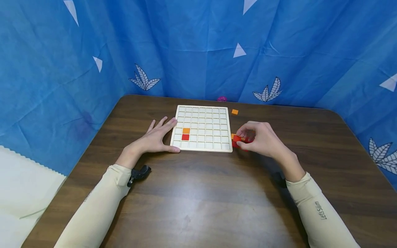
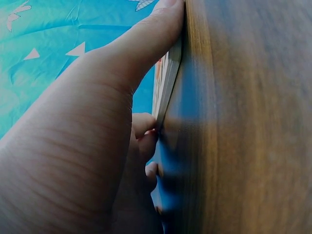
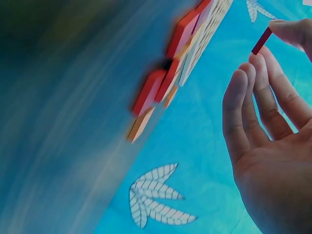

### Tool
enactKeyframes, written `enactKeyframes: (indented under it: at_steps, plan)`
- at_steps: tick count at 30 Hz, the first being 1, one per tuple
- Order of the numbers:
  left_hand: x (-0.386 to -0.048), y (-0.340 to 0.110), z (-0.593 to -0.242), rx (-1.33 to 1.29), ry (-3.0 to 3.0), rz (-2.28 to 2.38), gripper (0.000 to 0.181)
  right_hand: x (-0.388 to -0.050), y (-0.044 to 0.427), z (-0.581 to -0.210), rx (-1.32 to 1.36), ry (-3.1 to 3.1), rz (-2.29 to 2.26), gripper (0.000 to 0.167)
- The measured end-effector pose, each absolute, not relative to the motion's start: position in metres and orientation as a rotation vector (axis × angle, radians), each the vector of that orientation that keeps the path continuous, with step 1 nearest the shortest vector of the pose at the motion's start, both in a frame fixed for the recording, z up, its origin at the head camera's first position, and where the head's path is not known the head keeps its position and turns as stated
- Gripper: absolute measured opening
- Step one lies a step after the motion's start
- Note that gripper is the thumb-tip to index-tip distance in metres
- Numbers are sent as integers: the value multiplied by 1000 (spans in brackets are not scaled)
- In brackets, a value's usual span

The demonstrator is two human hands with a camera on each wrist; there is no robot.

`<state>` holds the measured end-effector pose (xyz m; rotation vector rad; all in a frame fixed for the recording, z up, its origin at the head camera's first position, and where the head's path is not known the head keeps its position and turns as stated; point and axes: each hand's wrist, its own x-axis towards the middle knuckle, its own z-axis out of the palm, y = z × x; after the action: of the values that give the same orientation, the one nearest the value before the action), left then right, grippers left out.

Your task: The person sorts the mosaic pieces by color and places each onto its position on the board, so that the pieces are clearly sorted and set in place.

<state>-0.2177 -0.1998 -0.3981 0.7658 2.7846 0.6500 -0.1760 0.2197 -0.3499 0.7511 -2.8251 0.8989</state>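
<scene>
A pale grid board [image 1: 204, 129] lies on the table, with one orange tile [image 1: 186, 131] and, just below it, one red tile [image 1: 185, 137] in its cells. My left hand [image 1: 155, 137] rests at the board's left edge, fingers spread and thumb at the near left corner. To the right of the board, my right hand [image 1: 262, 139] pinches a red tile [image 3: 262, 41] between thumb and fingertips, above the table. Beneath it are several loose red tiles [image 3: 148, 91] and orange tiles [image 3: 141, 125], partly hidden by the hand in the head view.
A single orange tile [image 1: 235, 112] lies beyond the board's far right corner. The brown wooden table [image 1: 204, 193] reaches back to a blue patterned curtain [image 1: 192, 44]. White cloth [image 1: 24, 193] hangs at the left.
</scene>
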Motion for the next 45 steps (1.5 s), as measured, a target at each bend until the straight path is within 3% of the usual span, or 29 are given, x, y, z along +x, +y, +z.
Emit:
enactKeyframes:
  at_steps: [25,45]
  plan:
    - [-220,-199,-398,771,2789,642,122,-228,108,-351,889,-2846,989,15]
    - [-224,-197,-396,783,2787,634,122,-233,77,-361,946,-2967,871,19]
